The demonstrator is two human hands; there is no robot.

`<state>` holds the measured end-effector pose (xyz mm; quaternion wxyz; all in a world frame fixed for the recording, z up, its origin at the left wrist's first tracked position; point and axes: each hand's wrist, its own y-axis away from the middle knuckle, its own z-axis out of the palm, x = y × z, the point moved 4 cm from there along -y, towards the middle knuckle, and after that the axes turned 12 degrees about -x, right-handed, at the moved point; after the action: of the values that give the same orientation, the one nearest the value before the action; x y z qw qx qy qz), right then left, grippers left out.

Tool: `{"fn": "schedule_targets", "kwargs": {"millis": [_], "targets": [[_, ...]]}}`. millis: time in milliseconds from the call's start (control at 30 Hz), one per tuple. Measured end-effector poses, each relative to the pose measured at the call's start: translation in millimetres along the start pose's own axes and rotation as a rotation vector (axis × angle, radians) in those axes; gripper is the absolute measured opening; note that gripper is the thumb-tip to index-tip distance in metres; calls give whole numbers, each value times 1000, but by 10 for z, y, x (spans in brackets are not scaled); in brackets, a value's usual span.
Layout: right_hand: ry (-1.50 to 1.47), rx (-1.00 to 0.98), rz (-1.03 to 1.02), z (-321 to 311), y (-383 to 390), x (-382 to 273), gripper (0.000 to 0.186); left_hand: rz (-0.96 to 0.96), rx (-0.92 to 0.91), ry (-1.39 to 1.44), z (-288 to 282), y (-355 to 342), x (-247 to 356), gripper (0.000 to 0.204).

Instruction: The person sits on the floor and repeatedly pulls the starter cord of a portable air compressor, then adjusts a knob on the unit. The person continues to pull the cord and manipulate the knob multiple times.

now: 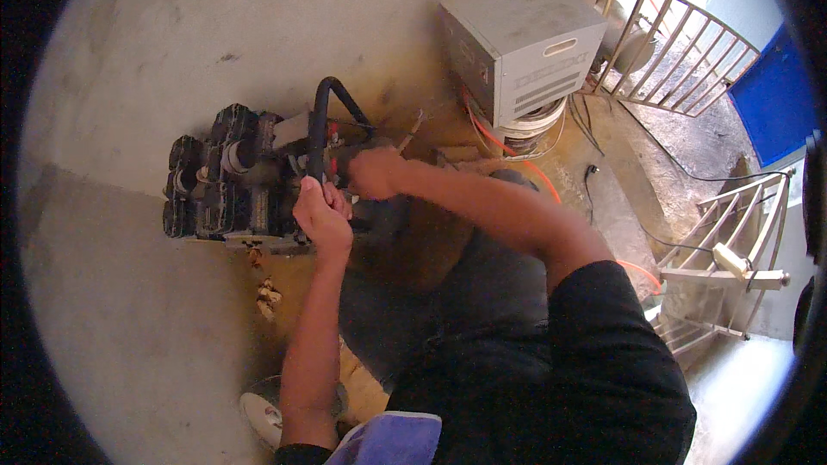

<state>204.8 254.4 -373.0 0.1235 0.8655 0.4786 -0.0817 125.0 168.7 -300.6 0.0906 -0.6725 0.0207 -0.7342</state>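
Observation:
A dark, grimy machine with black finned blocks (pixel 239 176) stands against the wall at the left. Over its right end rises a thick black bent tube (pixel 331 96). My left hand (pixel 324 213) is closed around the lower part of that tube. Just right of it, my right hand (pixel 376 174) is curled beside the machine's side, near some small red parts (pixel 333 133). It is slightly blurred, and its fingers hide whatever they hold. A thin stick-like piece (pixel 413 131) shows past the right hand.
A grey metal box (pixel 525 52) with vents sits on coiled pale hose (pixel 536 127) at the back. An orange hose (pixel 544 177) and dark cables (pixel 589 131) cross the floor. Metal railings (pixel 668 52) stand at the right. A round container (pixel 264 413) is by my left forearm.

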Motion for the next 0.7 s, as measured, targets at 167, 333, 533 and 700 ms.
{"fn": "schedule_targets", "kwargs": {"millis": [167, 333, 533, 700], "targets": [[206, 439, 126, 15, 360, -170, 26, 19, -18, -2, 73, 12, 43, 46], [-518, 32, -227, 100, 76, 224, 26, 5, -17, -11, 60, -1, 16, 47], [-1079, -221, -42, 109, 61, 263, 24, 25, -1, -14, 57, -7, 23, 47], [72, 240, 156, -119, 355, -83, 19, 32, -39, -12, 51, -11, 36, 48]]}}
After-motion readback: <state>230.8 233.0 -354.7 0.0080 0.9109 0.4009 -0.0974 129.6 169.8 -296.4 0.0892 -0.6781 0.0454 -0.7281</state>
